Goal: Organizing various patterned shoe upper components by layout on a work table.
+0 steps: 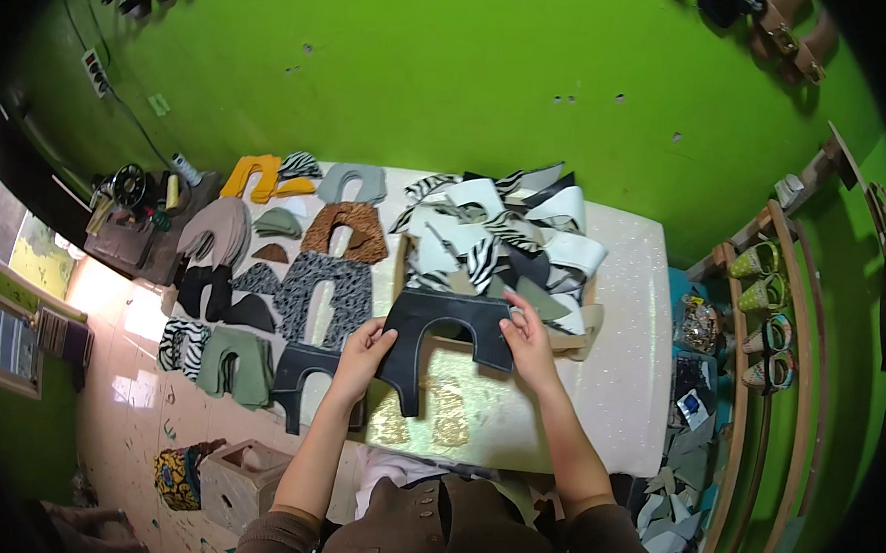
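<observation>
A black U-shaped shoe-upper piece (451,307) with pale stitching along its edge is held up over the near part of the table. My left hand (362,354) pinches its left side, and my right hand (530,343) grips its right end, thumb in front. Just below it, a gold glittery U-shaped piece (450,427) lies on the table. Left of my left hand rests another black U-shaped piece (293,374), partly hidden by my wrist. Beyond the held piece is a heap of white, zebra-striped, grey and black strips (476,228).
Stacks of cut pieces cover the table's left: yellow (243,181), brown spotted (350,230), grey patterned (327,295) and green (238,361). A wooden rack (752,393) with sandals (759,261) stands right, beside scraps (671,519). A machine (127,188) sits left, a wooden stool (242,481) lower left.
</observation>
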Action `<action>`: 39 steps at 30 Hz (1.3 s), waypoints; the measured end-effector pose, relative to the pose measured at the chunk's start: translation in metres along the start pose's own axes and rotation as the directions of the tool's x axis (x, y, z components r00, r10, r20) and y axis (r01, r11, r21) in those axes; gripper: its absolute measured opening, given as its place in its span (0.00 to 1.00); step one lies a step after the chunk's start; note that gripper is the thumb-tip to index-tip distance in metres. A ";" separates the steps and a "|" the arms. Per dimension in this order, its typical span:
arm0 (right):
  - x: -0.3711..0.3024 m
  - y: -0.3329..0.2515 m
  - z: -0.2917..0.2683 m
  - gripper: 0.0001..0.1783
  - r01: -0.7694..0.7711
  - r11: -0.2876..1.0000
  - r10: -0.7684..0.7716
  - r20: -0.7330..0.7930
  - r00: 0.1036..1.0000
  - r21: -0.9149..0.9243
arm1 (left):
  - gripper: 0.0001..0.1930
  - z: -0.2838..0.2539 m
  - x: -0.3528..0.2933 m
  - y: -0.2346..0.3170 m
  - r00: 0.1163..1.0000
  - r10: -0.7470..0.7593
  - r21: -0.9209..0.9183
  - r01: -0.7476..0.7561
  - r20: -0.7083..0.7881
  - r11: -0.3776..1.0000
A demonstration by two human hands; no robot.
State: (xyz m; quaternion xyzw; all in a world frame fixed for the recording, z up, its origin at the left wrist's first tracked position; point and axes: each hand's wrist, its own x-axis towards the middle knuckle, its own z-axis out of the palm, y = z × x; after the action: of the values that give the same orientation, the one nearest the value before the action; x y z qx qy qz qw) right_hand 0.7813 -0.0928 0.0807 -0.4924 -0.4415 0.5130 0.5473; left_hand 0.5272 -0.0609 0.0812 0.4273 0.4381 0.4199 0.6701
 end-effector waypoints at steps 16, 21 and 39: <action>-0.036 0.102 0.205 0.25 -0.176 0.854 0.185 -0.029 0.982 -0.489 | 0.14 -0.202 -0.060 -0.011 0.993 0.095 0.922 0.023 -0.065 0.386; -0.046 0.099 0.217 0.24 -0.173 0.813 0.144 -0.096 0.985 -0.556 | 0.18 -0.208 -0.057 0.000 0.996 0.088 0.986 -0.048 0.034 0.161; -0.037 0.099 0.237 0.25 -0.049 0.593 -0.001 -0.061 0.998 -0.804 | 0.26 -0.216 -0.048 0.000 0.946 0.217 0.966 -0.255 0.241 0.038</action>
State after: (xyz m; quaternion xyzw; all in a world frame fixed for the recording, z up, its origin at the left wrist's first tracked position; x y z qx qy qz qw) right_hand 0.5314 -0.1102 0.0131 -0.7059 -0.6036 0.2525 0.2714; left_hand 0.3104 -0.0619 0.0384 0.8370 0.5193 0.1111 0.1321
